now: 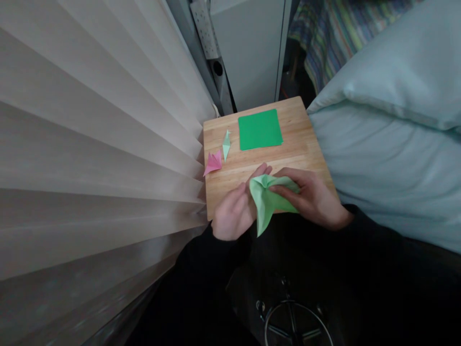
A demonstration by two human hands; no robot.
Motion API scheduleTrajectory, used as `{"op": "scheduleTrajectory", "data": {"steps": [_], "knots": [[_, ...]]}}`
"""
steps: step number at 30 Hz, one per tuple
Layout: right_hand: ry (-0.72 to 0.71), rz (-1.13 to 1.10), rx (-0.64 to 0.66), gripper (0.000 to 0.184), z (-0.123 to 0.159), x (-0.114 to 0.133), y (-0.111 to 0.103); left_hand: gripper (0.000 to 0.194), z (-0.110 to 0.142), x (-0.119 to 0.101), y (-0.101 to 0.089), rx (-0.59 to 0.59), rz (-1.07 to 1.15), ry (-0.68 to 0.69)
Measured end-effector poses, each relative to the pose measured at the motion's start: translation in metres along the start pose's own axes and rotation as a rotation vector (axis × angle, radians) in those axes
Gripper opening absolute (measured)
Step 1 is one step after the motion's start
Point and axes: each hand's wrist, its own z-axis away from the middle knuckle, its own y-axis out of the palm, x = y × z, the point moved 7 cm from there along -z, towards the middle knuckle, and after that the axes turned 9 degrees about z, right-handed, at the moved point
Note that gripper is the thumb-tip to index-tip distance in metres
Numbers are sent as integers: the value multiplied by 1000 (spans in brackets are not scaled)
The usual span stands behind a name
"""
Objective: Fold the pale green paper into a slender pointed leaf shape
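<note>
A creased sheet of light green origami paper (pixel 264 202) is raised over the near edge of the small wooden table (pixel 302 129). My right hand (pixel 313 197) pinches it between thumb and fingers near its middle. At the paper's left side, my left hand (pixel 237 209) has its fingers stretched out, partly behind the sheet; whether it touches the paper I cannot tell. Beyond the hands lies a stack of darker green square paper (pixel 260 129). Left of the stack are a pale green folded paper piece (pixel 226 145) and a pink origami figure (pixel 213 163).
A pleated pale curtain (pixel 108 144) borders the table's left side. Light blue bedding (pixel 392 144) rises along the right. Behind the table stands a grey cabinet (pixel 252 53). Below is a round metal ring with spokes (pixel 266 331), perhaps part of a stool.
</note>
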Motion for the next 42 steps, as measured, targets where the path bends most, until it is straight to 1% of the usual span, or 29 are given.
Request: {"op": "scheduleTrajectory", "data": {"steps": [2, 4, 6, 8, 10, 11, 12, 15, 16, 18, 20, 21, 25, 28, 30, 33, 37, 40, 42], "knots": [[89, -127, -6, 19, -1, -5, -2, 49, -3, -6, -2, -32, 35, 7], [151, -238, -7, 25, -1, -8, -1, 39, -6, -10, -8, -64, -65, 48], [201, -326, 3, 28, -1, -12, 3, 33, -9, -16, -13, -72, -210, 156], [215, -375, 27, 29, -1, -14, 9, 33, -10, -19, -16, -74, -318, 250], [189, -394, 44, 29, 0, -12, 13, 31, -9, -22, -19, -123, -438, 318], [174, -387, 20, 29, 0, -12, 11, 29, -8, -25, -21, -159, -501, 348], [162, -362, -36, 28, 1, -12, 7, 26, -7, -29, -21, -197, -564, 382], [117, -176, -300, 27, 5, -9, -17, 22, 0, -43, -21, -287, -743, 494], [79, -106, -337, 26, 6, -5, -23, 23, 2, -46, -19, -298, -798, 523], [-7, -33, -309, 19, 6, 3, -25, 23, 6, -49, -16, -289, -897, 558], [-57, -8, -293, 10, 6, 9, -25, 22, 8, -49, -12, -247, -975, 566], [-72, -10, -299, 10, 7, 10, -24, 21, 9, -48, -10, -228, -1004, 569], [-93, -65, -328, 13, 8, 12, -21, 20, 12, -47, -2, -182, -1039, 602], [-79, -83, -307, 12, 8, 12, -17, 19, 13, -47, 3, -168, -1032, 623], [-64, -96, -291, 13, 8, 11, -16, 17, 13, -47, 5, -183, -1039, 620], [-40, -154, -274, 16, 9, 8, -13, 13, 14, -48, 5, -206, -1031, 624], [23, -226, -278, 17, 9, 0, -11, 11, 13, -48, 2, -204, -960, 616], [43, -210, -304, 19, 10, -2, -14, 9, 12, -46, -2, -219, -925, 580], [20, -180, -283, 21, 9, 2, -15, 10, 11, -46, -3, -224, -913, 563]]}}
